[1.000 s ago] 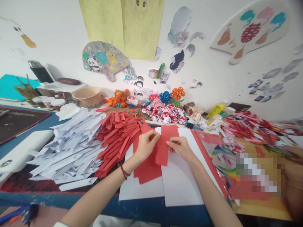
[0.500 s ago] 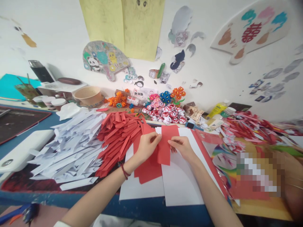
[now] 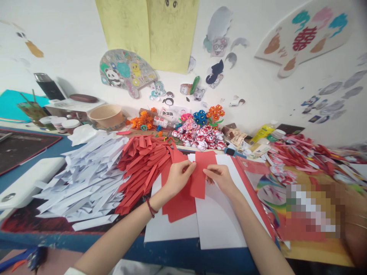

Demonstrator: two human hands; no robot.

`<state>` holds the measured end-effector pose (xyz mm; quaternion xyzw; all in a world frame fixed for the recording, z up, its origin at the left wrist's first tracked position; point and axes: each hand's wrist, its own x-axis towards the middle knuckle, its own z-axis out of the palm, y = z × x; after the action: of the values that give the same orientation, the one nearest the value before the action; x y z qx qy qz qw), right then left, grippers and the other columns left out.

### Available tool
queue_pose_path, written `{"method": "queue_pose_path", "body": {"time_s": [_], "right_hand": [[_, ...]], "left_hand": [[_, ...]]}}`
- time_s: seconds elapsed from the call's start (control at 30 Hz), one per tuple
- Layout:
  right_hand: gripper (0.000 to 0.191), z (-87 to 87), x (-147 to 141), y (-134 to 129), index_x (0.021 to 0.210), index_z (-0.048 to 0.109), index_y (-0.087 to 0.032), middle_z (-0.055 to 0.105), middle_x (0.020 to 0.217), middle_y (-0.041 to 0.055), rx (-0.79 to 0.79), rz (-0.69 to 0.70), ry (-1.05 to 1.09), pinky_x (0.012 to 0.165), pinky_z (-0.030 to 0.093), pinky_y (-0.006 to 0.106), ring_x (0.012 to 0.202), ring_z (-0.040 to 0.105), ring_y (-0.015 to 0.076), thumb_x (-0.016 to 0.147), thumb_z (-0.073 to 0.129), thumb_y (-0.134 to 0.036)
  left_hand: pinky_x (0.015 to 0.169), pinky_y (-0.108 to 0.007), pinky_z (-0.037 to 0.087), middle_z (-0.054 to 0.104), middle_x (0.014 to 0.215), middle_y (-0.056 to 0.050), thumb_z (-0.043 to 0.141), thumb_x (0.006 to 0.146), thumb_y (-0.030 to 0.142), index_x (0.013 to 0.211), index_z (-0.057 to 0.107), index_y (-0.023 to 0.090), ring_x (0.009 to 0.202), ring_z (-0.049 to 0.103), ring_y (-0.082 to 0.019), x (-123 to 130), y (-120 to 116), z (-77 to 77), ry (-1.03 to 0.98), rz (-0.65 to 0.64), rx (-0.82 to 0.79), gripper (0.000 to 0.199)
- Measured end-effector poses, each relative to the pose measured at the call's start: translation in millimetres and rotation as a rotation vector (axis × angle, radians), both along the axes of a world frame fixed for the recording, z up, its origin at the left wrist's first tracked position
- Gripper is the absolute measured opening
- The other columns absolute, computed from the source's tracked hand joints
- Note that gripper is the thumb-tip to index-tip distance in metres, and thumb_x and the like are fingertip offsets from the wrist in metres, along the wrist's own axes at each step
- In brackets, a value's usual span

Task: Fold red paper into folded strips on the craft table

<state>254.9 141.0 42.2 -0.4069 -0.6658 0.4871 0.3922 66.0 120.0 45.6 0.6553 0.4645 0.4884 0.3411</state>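
Observation:
A rectangular strip of red paper [image 3: 198, 183] is upright between my hands, above the sheets on the table. My left hand [image 3: 178, 177] pinches its left edge, and the right edge is between the thumb and fingers of my right hand [image 3: 220, 177]. Beneath my left hand lie more red paper pieces [image 3: 178, 208], with white paper sheets [image 3: 220, 229] under them and to the right. Folded red strips [image 3: 143, 164] are heaped left of my left hand, beside a larger heap of folded white strips [image 3: 83, 183].
Red and white paper flowers [image 3: 202, 138] and orange flowers [image 3: 143, 120] line the back near a beige bowl [image 3: 105, 116]. At far left rests a white device [image 3: 30, 183]. Another person's arm [image 3: 355, 217], partly pixelated, enters at right near scattered red strips [image 3: 304, 152].
The red paper strip's lower end has shifted very slightly to the left. Both hands keep nearly the same place and grip.

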Motion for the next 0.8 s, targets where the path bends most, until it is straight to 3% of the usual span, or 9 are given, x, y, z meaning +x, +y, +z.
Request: {"method": "queue_pose_path", "body": {"time_s": [0.17, 0.43, 0.63, 0.8], "right_hand": [[0.035, -0.4, -0.6, 0.0, 0.057, 0.059, -0.016, 0.056, 0.049, -0.0005, 0.002, 0.0, 0.002, 0.042, 0.034, 0.024, 0.042, 0.048, 0.0105, 0.081, 0.064, -0.04], [0.033, -2.0, 0.4, 1.0, 0.058, 0.061, -0.016, 0.056, 0.049, -0.0007, -0.01, 0.028, -0.002, 0.041, 0.034, 0.023, 0.042, 0.049, 0.01, 0.082, 0.064, -0.039], [0.031, -3.8, 0.7, 1.4, 0.061, 0.062, -0.016, 0.058, 0.05, -0.0002, -0.047, 0.09, -0.019, 0.043, 0.035, 0.022, 0.044, 0.051, 0.0106, 0.081, 0.065, -0.039], [0.029, -5.7, 0.6, 0.6, 0.065, 0.064, -0.015, 0.057, 0.049, -0.0011, -0.061, 0.091, -0.049, 0.045, 0.035, 0.022, 0.045, 0.049, 0.0097, 0.08, 0.067, -0.039]], "left_hand": [[0.052, -0.022, 0.025, 0.033, 0.057, 0.004, 0.042, 0.091, 0.043, 0.059, 0.039, 0.017, 0.055, 0.032, -0.009, 0.0, 0.4, -2.0, 0.0, -0.007, -0.007, 0.042], [0.058, -0.02, 0.032, 0.047, 0.066, 0.003, 0.043, 0.091, 0.039, 0.071, 0.049, 0.016, 0.062, 0.042, -0.01, -0.7, 0.2, -1.1, -0.095, 0.007, -0.029, 0.03], [0.057, -0.02, 0.032, 0.047, 0.064, 0.003, 0.044, 0.09, 0.035, 0.068, 0.049, 0.016, 0.061, 0.041, -0.009, -2.5, 0.3, -1.6, -0.032, 0.015, 0.01, 0.03], [0.058, -0.02, 0.033, 0.054, 0.067, 0.002, 0.045, 0.091, 0.032, 0.071, 0.055, 0.015, 0.062, 0.045, -0.01, -1.7, -1.2, -1.2, 0.034, -0.059, 0.019, 0.028]]}}
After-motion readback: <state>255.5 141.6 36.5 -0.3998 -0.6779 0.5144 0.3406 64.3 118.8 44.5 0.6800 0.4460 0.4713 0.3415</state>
